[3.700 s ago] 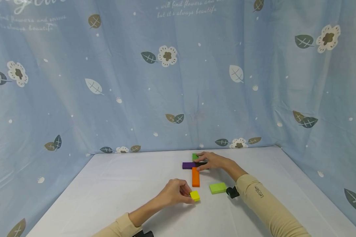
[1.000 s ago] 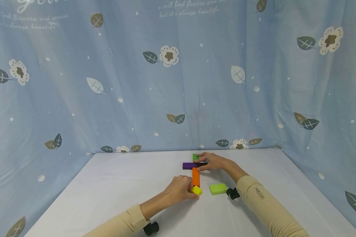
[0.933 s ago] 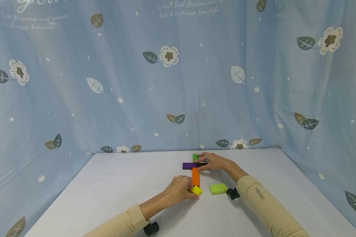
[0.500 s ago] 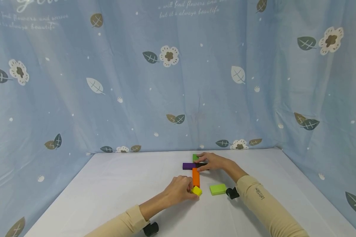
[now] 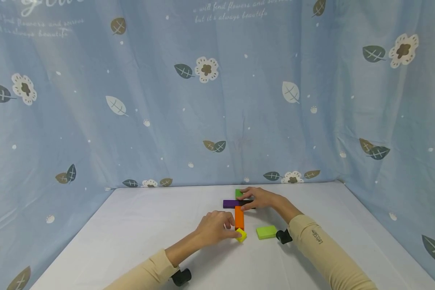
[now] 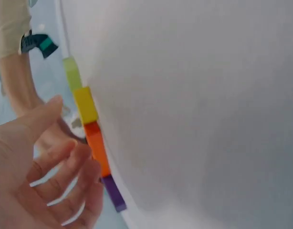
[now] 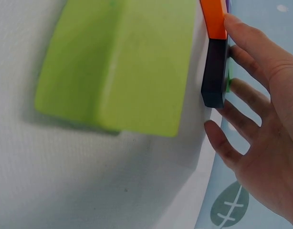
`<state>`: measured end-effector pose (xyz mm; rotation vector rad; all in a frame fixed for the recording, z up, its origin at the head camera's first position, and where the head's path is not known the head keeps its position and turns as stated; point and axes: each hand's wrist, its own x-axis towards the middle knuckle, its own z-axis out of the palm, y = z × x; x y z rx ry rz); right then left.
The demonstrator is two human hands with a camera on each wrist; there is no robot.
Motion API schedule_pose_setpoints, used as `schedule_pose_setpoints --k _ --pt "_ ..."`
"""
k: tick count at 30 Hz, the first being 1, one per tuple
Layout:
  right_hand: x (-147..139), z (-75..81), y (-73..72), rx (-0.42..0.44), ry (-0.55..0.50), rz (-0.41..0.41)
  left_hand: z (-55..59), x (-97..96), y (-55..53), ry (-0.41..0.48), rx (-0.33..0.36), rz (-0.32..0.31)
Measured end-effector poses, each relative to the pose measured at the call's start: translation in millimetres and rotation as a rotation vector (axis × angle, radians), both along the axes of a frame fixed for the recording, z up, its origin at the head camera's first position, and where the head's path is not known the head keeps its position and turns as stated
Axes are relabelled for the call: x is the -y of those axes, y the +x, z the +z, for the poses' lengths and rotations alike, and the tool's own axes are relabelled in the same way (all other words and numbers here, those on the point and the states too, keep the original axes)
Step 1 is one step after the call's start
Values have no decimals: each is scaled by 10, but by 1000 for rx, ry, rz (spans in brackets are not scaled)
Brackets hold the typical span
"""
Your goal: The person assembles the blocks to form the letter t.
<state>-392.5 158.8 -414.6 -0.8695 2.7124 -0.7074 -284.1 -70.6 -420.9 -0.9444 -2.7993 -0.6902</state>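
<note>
My left hand (image 5: 214,228) is by the yellow block (image 5: 242,236), its thumb overlapping that block in the head view. In the left wrist view the thumb and fingers stand apart, with nothing between them. The yellow block sits turned at the near end of the orange block (image 5: 239,218). Farther back, my right hand (image 5: 259,197) rests with spread, fairly straight fingers over the black block (image 7: 215,71). Its thumb touches the orange block near the black one. The purple block (image 5: 230,204) lies left of the black one, and a green block (image 5: 238,193) behind them is partly covered by the fingers.
A lime-green block (image 5: 266,232) lies apart on the white tablecloth (image 5: 148,225), near the right wrist camera (image 5: 284,236). A blue patterned curtain (image 5: 159,100) rises along the table's back and sides.
The left hand carried the yellow block forward to the orange block's near end, and its fingers have since loosened from it. The right hand has stayed in place.
</note>
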Motion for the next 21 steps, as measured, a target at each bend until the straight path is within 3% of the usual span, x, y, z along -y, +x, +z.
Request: schedule_pose_setpoints --k 9,16,21 --pt "8 -3 9 16 17 -26 11 115 -274 129 42 -121" --pt "-10 -18 -15 23 14 -15 -18 140 -510 88 14 -104" --pt "-23 -29 -43 18 4 2 -19 100 -597 37 23 -94"
